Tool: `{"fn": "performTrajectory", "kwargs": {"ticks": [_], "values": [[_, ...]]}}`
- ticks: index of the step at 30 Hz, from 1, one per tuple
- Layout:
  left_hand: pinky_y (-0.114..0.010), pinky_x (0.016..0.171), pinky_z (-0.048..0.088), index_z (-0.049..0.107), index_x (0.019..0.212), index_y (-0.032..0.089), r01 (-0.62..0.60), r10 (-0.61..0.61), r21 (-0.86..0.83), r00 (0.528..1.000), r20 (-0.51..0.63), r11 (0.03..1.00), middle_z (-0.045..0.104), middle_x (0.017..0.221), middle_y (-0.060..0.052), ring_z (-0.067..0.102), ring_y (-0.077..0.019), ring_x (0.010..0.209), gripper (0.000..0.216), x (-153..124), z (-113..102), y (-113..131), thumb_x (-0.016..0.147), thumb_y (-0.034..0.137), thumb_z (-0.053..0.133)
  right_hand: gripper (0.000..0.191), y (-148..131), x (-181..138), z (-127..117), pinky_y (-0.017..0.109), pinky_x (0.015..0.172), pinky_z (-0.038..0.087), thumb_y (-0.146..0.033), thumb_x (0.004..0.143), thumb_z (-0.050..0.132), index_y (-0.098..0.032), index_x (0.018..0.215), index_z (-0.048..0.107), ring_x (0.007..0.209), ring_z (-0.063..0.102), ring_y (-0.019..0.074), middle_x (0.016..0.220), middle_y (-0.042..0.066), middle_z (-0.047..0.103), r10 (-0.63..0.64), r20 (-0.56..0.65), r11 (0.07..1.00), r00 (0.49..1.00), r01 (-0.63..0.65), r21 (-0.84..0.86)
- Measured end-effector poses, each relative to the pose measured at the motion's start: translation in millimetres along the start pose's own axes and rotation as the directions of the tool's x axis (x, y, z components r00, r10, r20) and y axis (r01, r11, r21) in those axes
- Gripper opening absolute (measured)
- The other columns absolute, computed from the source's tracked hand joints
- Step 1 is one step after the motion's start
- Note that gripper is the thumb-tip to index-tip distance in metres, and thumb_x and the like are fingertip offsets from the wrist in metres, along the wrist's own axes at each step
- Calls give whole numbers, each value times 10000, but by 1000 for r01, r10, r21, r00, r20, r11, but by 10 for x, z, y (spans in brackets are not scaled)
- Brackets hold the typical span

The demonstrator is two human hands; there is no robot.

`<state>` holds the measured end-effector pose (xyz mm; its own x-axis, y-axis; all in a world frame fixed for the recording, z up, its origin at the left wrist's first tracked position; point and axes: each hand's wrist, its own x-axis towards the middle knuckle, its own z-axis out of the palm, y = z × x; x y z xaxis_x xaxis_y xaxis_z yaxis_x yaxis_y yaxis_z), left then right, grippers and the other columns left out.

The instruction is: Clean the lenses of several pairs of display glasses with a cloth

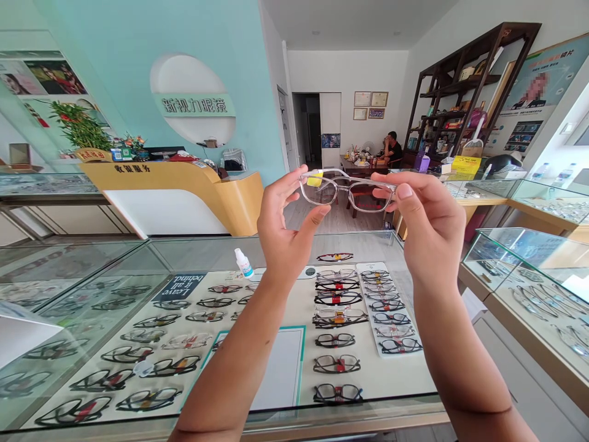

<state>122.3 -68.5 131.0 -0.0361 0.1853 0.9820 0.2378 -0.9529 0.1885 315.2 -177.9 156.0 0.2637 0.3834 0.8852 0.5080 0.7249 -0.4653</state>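
Note:
Held up in front of me above the glass display case is a pair of eyeglasses [343, 188] with a clear, pale frame. A yellow sticker shows at the upper left of one lens. My left hand [288, 218] grips the left end of the frame, its thumb stretched below the lens. At the other end, my right hand [427, 212] pinches the frame near the hinge between thumb and fingers. Below, rows of eyeglasses [338, 341] with red and orange tags lie inside the case.
The glass display case [368, 399] spans the front, with a small white bottle [243, 263] on it. A second glass case [529, 294] stands at right. Behind are a wooden reception counter [184, 184], a dark shelf [455, 92] and a seated person [392, 147] at a table.

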Motion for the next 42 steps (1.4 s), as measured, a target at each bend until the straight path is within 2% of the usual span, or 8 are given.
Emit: {"fn": "performTrajectory", "kwargs": {"ticks": [8,12,18,23,28,32,37,42], "values": [[-542,1167,667,564,1634,399,23,-23,1,999,33,1000,726,1631,-126,752,-324,1467,613,-17,17,32,1098,616,768,430,97,1,15,526,977,736,-512,1236,448,-338,1477,758,1153,869,284,1307,103,861,-49,43,997,998,51,-51],[-509,1163,662,564,1639,392,20,-20,-19,999,32,1000,704,1649,-123,743,-322,1478,645,-29,30,21,1079,612,796,380,170,12,44,517,970,737,-503,1218,502,-322,1404,780,1131,879,277,1323,98,867,11,44,1000,999,-13,28],[-551,1195,644,586,1608,353,27,-26,14,996,-84,1000,716,1581,-127,740,-341,1455,688,-52,72,-24,1030,610,857,349,268,36,132,468,941,732,-486,1195,527,-305,1326,795,1114,881,248,1272,80,882,114,128,985,985,-129,114],[-542,1213,618,599,1598,346,34,-33,12,996,-86,999,707,1577,-128,733,-335,1443,690,-63,57,-52,1018,592,879,271,334,61,146,445,937,710,-436,1142,606,-292,1222,821,1068,864,232,1209,57,894,204,136,953,970,-228,200],[-533,1199,619,603,1591,330,-2,-4,147,999,41,989,726,1558,-115,729,-335,1426,652,5,-52,-24,1033,541,866,188,402,106,100,489,1133,628,-345,1088,708,-308,1185,864,1291,797,257,1313,47,871,136,124,976,983,-155,155],[-541,1231,616,641,1553,304,-103,59,228,979,193,968,744,1530,-115,704,-347,1463,586,75,-111,26,1032,445,870,129,454,121,106,543,1207,577,-337,1039,809,-297,1131,891,1360,767,296,1351,75,851,97,280,987,955,-129,98],[-543,1272,601,651,1560,317,-134,80,186,958,274,973,742,1542,-98,706,-342,1471,595,100,-129,71,1010,306,877,118,502,119,135,517,1081,638,-316,1039,788,-272,1048,897,1256,784,285,1317,100,836,120,403,973,908,-189,136],[-476,1175,664,667,1553,304,-45,19,80,953,302,996,768,1493,-88,768,-290,1335,631,103,-137,89,967,222,886,159,529,147,131,459,1008,645,-360,1054,782,-265,1022,905,1184,786,259,1270,87,854,136,502,949,854,-258,182]]}}
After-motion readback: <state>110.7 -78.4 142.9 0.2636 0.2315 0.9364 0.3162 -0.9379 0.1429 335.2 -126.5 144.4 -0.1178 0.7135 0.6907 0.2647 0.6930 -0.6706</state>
